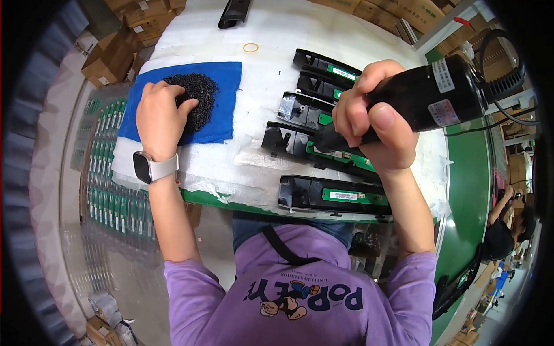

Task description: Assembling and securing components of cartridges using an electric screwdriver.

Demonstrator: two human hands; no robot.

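My left hand, with a watch on its wrist, reaches into a heap of small black screws on a blue cloth. Its fingers are curled at the heap's edge; whatever lies between them is too small to make out. My right hand is wrapped round a black electric screwdriver. The screwdriver's narrow end points left and down over a black plastic housing with a green circuit board. The tool's tip cannot be seen clearly.
Several similar housings lie in a column on the white padded table, one near the front edge. A rubber band and a black part lie farther back. Trays of circuit boards stand at left. The screwdriver's cable trails right.
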